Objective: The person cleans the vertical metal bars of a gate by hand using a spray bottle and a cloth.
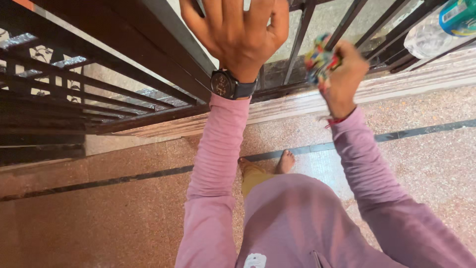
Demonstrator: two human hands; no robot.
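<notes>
My left hand (238, 32) is raised with its fingers spread against the dark metal railing (148, 54); a black wristwatch (228, 84) sits on that wrist. It holds nothing that I can see. My right hand (344, 74) is closed around a crumpled multicoloured cloth (320, 62), held up near the railing bars. A red thread circles the right wrist. Both arms wear pink sleeves.
A plastic bottle (436, 30) with a blue-green label lies at the top right behind the bars. A pale stone ledge (297, 104) runs under the railing. Below is a speckled reddish floor (99, 208) with a dark inlaid strip, and my bare feet (285, 161).
</notes>
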